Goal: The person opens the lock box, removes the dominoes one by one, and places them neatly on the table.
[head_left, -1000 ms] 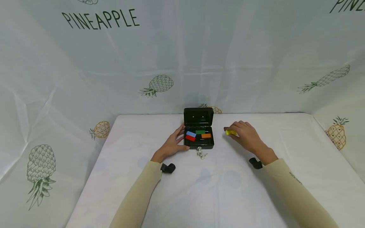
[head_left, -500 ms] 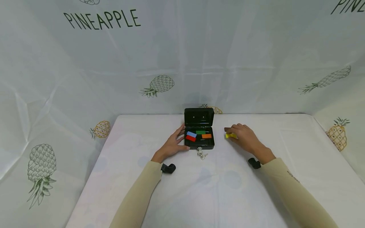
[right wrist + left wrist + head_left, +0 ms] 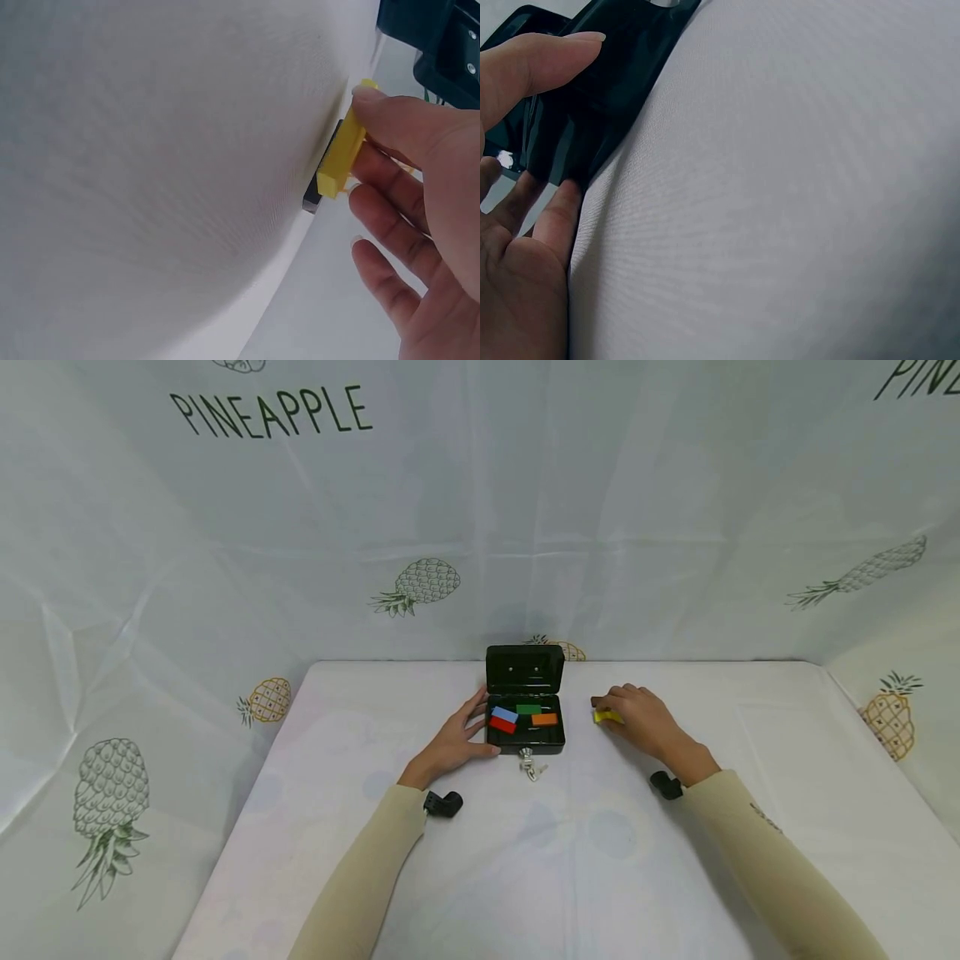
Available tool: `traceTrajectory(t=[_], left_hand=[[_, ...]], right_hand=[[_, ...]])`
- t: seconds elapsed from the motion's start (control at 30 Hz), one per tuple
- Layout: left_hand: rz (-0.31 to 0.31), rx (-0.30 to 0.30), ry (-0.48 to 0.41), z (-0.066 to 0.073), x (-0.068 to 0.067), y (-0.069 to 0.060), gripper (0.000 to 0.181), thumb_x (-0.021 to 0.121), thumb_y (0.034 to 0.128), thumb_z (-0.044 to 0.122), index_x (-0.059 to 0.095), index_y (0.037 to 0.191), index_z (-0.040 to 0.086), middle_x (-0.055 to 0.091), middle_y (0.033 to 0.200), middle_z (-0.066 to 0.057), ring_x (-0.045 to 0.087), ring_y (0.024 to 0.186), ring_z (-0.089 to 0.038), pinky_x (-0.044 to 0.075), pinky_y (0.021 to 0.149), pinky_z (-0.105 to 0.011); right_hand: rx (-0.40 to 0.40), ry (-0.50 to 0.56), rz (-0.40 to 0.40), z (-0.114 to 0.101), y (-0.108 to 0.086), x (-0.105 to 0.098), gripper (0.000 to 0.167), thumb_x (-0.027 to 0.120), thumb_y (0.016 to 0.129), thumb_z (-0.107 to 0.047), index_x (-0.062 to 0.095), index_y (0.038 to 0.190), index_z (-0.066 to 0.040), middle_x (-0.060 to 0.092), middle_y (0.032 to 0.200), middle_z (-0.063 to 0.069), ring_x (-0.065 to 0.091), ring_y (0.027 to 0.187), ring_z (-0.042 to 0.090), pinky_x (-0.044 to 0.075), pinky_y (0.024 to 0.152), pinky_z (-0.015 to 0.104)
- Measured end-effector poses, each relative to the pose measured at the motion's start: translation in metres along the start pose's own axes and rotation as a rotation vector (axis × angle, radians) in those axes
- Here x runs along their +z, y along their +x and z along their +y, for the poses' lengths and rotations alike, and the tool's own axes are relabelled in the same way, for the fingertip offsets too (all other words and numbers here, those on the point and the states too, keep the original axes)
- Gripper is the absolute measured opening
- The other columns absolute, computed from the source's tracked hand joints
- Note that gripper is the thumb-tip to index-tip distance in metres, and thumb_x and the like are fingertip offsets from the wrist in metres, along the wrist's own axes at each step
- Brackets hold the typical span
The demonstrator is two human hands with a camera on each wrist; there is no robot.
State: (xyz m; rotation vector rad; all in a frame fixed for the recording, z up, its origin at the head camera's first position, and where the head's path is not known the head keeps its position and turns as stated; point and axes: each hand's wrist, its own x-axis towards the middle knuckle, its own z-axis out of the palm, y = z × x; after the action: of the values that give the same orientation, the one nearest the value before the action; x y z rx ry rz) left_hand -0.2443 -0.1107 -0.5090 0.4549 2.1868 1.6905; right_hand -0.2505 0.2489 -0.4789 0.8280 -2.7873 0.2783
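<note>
pale table bears one black box — lid raised, four blocks within — with left hand spread against its left side, presumably to steady it, and right hand, to its right, pinching yellow block beside dark block.

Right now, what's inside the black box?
Inside the open black box: a blue block, a red block, a green block and an orange block. Blue meets or overlaps red; I can't tell which. Anything beneath the blocks is covered.
</note>
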Motion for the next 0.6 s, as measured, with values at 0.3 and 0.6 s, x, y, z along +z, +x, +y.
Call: traceTrajectory(t=[0.3, 0.6], left_hand=[[0.004, 0.013, 0.009, -0.0014, 0.0001, 0.0011, 0.114, 0.083, 0.0867, -0.005, 0.013, 0.172, 0.025, 0.022, 0.175, -0.006, 0.029, 0.159, -0.028, 0.036, 0.127, -0.038], [0.008, 0.008, 0.020, -0.0013, 0.0004, 0.0009, 0.115, 0.084, 0.0863, -0.004, 0.014, 0.172, 0.026, 0.023, 0.174, -0.005, 0.030, 0.159, -0.027, 0.037, 0.126, -0.036]], right_hand=[[-0.008, -0.005, 0.006, -0.0011, 0.0005, 0.0004, 0.024, 0.089, 0.082, -0.001, 0.081, 0.104, -0.001, 0.075, 0.102, 0.013, 0.067, 0.095, 0.034, 0.061, 0.086, 0.053], [0.014, -0.002, -0.022, 0.0002, 0.0021, 0.0022, 0.025, 0.088, 0.084, -0.003, 0.081, 0.107, 0.000, 0.075, 0.104, 0.014, 0.068, 0.097, 0.034, 0.061, 0.088, 0.052]])
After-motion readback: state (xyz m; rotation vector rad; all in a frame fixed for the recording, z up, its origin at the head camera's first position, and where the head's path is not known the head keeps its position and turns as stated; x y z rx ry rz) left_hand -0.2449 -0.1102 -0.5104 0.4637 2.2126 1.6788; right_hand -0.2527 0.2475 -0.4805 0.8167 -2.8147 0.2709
